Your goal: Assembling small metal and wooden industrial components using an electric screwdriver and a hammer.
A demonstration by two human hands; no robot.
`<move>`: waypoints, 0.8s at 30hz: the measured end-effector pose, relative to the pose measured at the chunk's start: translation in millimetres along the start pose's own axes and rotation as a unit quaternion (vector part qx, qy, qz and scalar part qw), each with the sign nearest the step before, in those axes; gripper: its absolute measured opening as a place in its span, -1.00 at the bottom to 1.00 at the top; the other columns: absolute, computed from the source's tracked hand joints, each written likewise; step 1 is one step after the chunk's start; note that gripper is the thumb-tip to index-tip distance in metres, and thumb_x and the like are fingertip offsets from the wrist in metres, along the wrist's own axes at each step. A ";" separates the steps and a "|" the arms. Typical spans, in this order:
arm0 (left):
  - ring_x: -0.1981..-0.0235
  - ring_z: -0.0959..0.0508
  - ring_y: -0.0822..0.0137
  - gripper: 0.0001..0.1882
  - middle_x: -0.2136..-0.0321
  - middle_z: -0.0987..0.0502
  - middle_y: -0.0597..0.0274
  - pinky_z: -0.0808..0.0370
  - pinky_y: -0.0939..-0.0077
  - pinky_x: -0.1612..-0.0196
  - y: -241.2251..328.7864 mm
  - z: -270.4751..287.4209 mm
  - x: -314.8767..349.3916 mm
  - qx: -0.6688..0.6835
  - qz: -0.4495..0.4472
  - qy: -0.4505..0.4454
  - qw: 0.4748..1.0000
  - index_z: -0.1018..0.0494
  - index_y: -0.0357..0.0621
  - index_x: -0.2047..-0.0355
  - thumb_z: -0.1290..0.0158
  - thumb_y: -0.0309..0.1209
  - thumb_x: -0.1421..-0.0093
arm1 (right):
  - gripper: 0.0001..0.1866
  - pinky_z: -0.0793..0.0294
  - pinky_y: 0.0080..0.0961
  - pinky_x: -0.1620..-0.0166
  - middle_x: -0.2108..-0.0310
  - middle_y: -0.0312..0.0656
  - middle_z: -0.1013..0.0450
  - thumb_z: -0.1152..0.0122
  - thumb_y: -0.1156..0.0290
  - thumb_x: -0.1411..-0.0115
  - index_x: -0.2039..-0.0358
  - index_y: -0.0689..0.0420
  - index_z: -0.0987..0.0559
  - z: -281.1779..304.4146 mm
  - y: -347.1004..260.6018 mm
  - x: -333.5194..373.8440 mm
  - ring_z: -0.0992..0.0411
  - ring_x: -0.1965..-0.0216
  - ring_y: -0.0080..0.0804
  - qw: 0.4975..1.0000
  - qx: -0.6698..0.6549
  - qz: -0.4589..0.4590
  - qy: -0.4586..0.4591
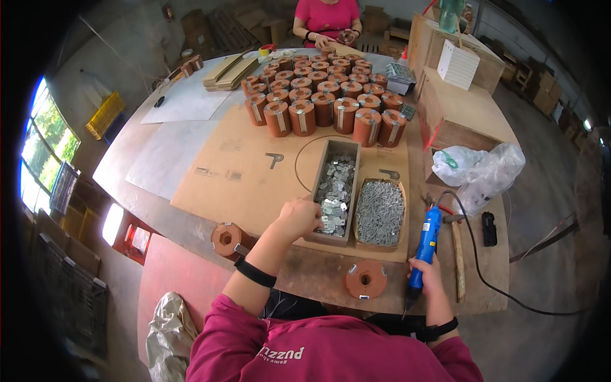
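Note:
My left hand [299,218] reaches over the left edge of a long grey box [320,167] filled with small flat metal plates [336,184]. Its fingers are curled together at the plates, and whatever they pinch is hidden. In my right hand [428,272] is a blue electric screwdriver [428,234], its tip pointing down past the table's near edge. Close by stands a reddish-brown cylinder [366,279] with a hole in its top and metal pieces at its rim. Another such cylinder [226,239] is beside my left forearm.
A carton of screws [380,213] sits right of the grey box. Many banded cylinders [302,118] crowd the far table. A hammer [459,261], the black cord [477,264] and plastic bags [490,172] lie right. A co-worker [328,22] in pink is across the table.

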State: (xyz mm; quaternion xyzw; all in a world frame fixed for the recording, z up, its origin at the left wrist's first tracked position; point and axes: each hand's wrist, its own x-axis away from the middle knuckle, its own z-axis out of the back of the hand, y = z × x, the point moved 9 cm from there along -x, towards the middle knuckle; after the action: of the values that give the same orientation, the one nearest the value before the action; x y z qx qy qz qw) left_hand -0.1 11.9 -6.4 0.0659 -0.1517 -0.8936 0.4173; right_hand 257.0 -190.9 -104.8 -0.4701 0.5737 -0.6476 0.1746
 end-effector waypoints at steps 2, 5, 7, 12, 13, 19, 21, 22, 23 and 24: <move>0.32 -0.45 0.12 -0.78 0.45 -0.44 0.10 -0.37 0.33 0.26 -1.1 -1.7 -4.4 0.011 0.002 -0.015 1.000 -0.50 -0.10 0.49 -0.15 -0.32 0.19 | -0.58 -0.41 -0.53 0.60 0.55 -0.24 -0.33 -0.25 0.51 0.18 0.27 0.15 -0.30 0.4 0.9 -1.0 -0.35 0.58 -0.48 1.000 -0.006 0.005 0.002; 0.34 -0.46 0.13 -0.78 0.45 -0.45 0.11 -0.38 0.34 0.29 -0.5 0.8 -4.7 0.040 -0.001 0.012 0.999 -0.47 -0.13 0.52 -0.17 -0.33 0.21 | -0.58 -0.40 -0.54 0.61 0.56 -0.24 -0.33 -0.24 0.51 0.18 0.26 0.16 -0.30 2.4 2.3 -1.7 -0.35 0.60 -0.49 1.000 -0.017 0.007 0.002; 0.37 -0.46 0.14 -0.79 0.48 -0.46 0.13 -0.38 0.34 0.31 -1.1 2.6 -4.9 0.052 -0.003 0.023 0.998 -0.46 -0.13 0.54 -0.17 -0.33 0.22 | -0.57 -0.41 -0.54 0.61 0.56 -0.25 -0.33 -0.24 0.51 0.18 0.26 0.16 -0.30 3.2 2.4 -1.4 -0.35 0.60 -0.49 1.000 -0.022 0.007 0.001; 0.45 -0.48 0.17 -0.79 0.58 -0.48 0.17 -0.39 0.33 0.34 -3.4 5.1 -5.9 0.053 0.019 0.027 0.998 -0.45 -0.14 0.56 -0.18 -0.34 0.23 | -0.60 -0.41 -0.54 0.60 0.58 -0.26 -0.33 -0.24 0.50 0.17 0.28 0.15 -0.31 1.9 0.8 0.5 -0.34 0.61 -0.50 1.000 -0.023 0.016 -0.001; 0.48 -0.48 0.18 -0.80 0.60 -0.48 0.17 -0.40 0.34 0.37 -3.4 4.5 -6.6 0.045 0.014 0.026 0.999 -0.45 -0.14 0.56 -0.18 -0.35 0.22 | -0.60 -0.41 -0.54 0.60 0.58 -0.26 -0.33 -0.24 0.50 0.17 0.28 0.15 -0.31 2.5 0.1 0.4 -0.34 0.61 -0.50 1.000 -0.024 0.018 0.003; 0.58 -0.48 0.39 -0.86 0.62 -0.48 0.23 -0.40 0.53 0.49 -10.6 16.9 -0.2 0.231 0.055 0.033 0.971 -0.44 -0.22 0.50 -0.12 -0.44 0.09 | -0.61 -0.40 -0.55 0.60 0.59 -0.27 -0.33 -0.24 0.50 0.16 0.29 0.14 -0.32 -0.2 1.9 -2.9 -0.34 0.61 -0.50 1.000 -0.024 0.015 -0.004; 0.59 -0.46 0.46 -0.87 0.62 -0.48 0.26 -0.39 0.60 0.52 -15.3 18.1 3.7 0.327 0.059 0.041 0.942 -0.43 -0.25 0.48 -0.10 -0.46 0.05 | -0.59 -0.41 -0.55 0.60 0.59 -0.28 -0.32 -0.24 0.50 0.17 0.27 0.14 -0.32 -4.2 3.6 -4.8 -0.34 0.61 -0.51 1.000 -0.018 0.014 -0.018; 0.58 -0.45 0.50 -0.88 0.62 -0.47 0.29 -0.38 0.63 0.52 -14.7 16.2 0.1 0.374 0.054 0.035 0.925 -0.42 -0.27 0.48 -0.08 -0.48 0.02 | -0.59 -0.41 -0.55 0.60 0.59 -0.28 -0.32 -0.24 0.50 0.17 0.27 0.14 -0.32 -2.8 2.2 -3.8 -0.34 0.61 -0.51 1.000 -0.020 0.018 -0.014; 0.57 -0.44 0.54 -0.89 0.61 -0.46 0.31 -0.37 0.66 0.52 -12.5 15.3 -3.5 0.420 0.046 0.027 0.906 -0.40 -0.29 0.48 -0.07 -0.49 -0.01 | -0.59 -0.41 -0.53 0.59 0.59 -0.28 -0.32 -0.25 0.48 0.17 0.27 0.15 -0.33 0.6 0.2 -1.9 -0.34 0.62 -0.50 0.999 -0.021 0.026 -0.005; 0.57 -0.44 0.54 -0.89 0.61 -0.46 0.31 -0.37 0.66 0.52 -7.6 17.5 -6.1 0.420 0.035 0.024 0.906 -0.40 -0.29 0.48 -0.07 -0.49 -0.01 | -0.59 -0.41 -0.52 0.57 0.59 -0.28 -0.33 -0.25 0.47 0.18 0.28 0.16 -0.33 5.6 -1.9 1.2 -0.34 0.62 -0.49 0.999 -0.022 0.037 0.008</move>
State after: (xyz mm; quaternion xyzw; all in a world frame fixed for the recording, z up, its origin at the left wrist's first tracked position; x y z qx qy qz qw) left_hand -6.0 25.0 7.6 0.2507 -0.5054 -0.7301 0.3856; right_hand 261.5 -194.6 -103.1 -0.4475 0.6060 -0.6316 0.1833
